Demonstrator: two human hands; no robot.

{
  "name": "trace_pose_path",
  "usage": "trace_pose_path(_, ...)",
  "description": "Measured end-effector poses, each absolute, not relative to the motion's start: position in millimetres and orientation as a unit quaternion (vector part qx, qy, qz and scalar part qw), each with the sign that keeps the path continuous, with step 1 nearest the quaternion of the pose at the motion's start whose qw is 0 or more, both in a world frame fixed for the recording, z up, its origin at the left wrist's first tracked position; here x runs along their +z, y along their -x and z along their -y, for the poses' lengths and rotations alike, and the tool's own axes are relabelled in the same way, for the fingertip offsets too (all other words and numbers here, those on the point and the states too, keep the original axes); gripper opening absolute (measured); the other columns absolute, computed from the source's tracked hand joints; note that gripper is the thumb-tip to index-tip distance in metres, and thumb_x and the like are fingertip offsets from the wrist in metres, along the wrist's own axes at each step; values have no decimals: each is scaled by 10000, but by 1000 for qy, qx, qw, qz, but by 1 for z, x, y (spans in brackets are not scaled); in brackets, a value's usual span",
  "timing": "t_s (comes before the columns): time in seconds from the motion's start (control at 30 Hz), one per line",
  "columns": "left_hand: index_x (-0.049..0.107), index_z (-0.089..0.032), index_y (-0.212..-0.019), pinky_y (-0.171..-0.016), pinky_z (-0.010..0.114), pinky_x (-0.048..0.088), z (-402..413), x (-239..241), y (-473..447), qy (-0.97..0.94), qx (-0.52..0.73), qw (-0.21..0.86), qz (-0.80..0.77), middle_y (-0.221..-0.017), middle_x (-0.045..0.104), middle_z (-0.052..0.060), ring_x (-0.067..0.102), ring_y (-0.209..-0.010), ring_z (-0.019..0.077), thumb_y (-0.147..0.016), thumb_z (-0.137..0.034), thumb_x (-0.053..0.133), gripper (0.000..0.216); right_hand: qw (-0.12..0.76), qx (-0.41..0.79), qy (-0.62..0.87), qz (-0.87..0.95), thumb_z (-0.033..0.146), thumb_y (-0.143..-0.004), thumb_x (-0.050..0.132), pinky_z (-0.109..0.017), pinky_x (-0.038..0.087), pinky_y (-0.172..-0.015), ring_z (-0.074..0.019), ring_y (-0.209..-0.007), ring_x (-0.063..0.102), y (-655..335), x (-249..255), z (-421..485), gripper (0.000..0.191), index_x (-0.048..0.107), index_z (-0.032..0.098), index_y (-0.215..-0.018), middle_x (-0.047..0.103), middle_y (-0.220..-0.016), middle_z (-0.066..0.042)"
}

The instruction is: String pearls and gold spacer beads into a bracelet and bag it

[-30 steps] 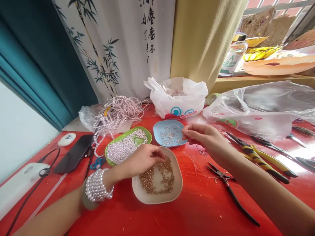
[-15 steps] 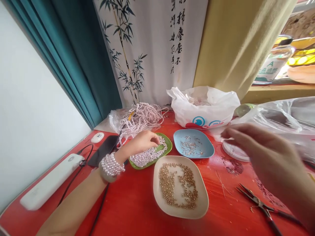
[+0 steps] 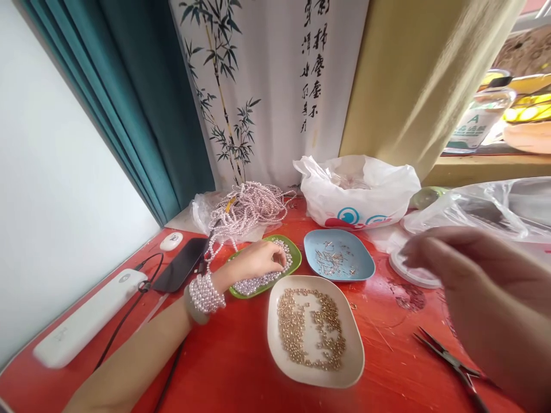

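My left hand [image 3: 260, 259] reaches over the green tray [image 3: 295, 252], its thumb and fingertips pinched together at the pearly lilac beads [image 3: 253, 284]. What sits between these fingertips is too small to see. Several strands of pearly beads [image 3: 206, 293] wrap the left wrist. On the right, my right hand [image 3: 465, 264] is raised above the table, blurred, with fingers and thumb closed together; anything in them cannot be made out. A cream tray of gold beads [image 3: 293, 327] lies between the hands, and a blue tray [image 3: 368, 265] behind it holds small metal pins [image 3: 329, 261].
Pliers [image 3: 450, 358] lie below my right hand. Bead strands [image 3: 253, 209] are heaped at the back, beside a white plastic bag [image 3: 357, 195]. A phone [image 3: 181, 267], a power bank [image 3: 90, 321] and its cable are at left. A clear bag [image 3: 486, 206] and round lid [image 3: 413, 272] are at right.
My left hand has shifted slightly right and lower over the green tray. My right hand has moved a little right. A small gold piece now shows beside the cream tray.
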State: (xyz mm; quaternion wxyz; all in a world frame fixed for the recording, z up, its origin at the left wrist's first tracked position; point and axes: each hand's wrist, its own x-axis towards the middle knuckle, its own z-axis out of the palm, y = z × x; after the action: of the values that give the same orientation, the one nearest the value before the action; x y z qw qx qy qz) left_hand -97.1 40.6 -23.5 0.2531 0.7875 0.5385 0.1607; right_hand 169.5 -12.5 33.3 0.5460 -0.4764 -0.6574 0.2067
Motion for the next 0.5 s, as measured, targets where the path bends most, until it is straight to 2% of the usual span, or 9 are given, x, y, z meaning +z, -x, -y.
trace_pose_path(0.07, 657, -184, -734, -622, 243, 372, -41, -26, 97, -786, 162, 259, -538, -794, 664, 18, 571, -713, 156, -653, -207, 546, 139, 511, 302, 459, 661, 355, -768, 543, -234, 456, -527, -130, -567, 550, -154, 30, 14, 135, 578, 238, -710, 585, -620, 11)
trace_pose_path(0.13, 654, -177, -716, -616, 248, 374, -42, -28, 98, -781, 166, 265, -540, -767, 657, 23, 564, -694, 156, -652, -215, 546, 131, 449, 397, 443, 667, 356, -753, 540, -227, 454, -516, -121, -545, 546, -143, 21, 13, 168, 564, 210, -672, 566, -582, 17)
trace_pose_path(0.23, 646, -166, -696, -629, 257, 383, -42, -29, 99, -770, 180, 283, -543, -749, 644, 31, 557, -692, 158, -655, -234, 554, 121, 379, 477, 435, 663, 335, -772, 505, -233, 449, -540, -118, -565, 542, -135, 3, 9, 184, 537, 190, -663, 549, -583, 18)
trace_pose_path(0.4, 601, -145, -789, -642, 257, 422, -37, -20, 86, -737, 236, 350, -527, -822, 631, 53, 560, -728, 148, -710, -256, 547, 146, 351, 506, 439, 655, 308, -798, 451, -246, 421, -508, -117, -524, 512, -130, -12, 11, 191, 487, 187, -655, 506, -548, 30)
trace_pose_path(0.43, 591, -145, -814, -627, 246, 430, -33, -17, 81, -722, 257, 385, -514, -831, 625, 50, 560, -726, 139, -725, -269, 550, 158, 354, 494, 442, 659, 309, -799, 445, -247, 414, -495, -119, -514, 507, -130, -12, 12, 191, 484, 188, -657, 498, -538, 33)
trace_pose_path(0.5, 587, -137, -795, -605, 225, 431, -26, -12, 71, -626, 338, 524, -468, -813, 606, 40, 555, -716, 122, -695, -258, 624, 161, 363, 456, 452, 675, 308, -800, 439, -246, 402, -474, -123, -500, 497, -129, -12, 14, 179, 488, 191, -674, 496, -531, 32)
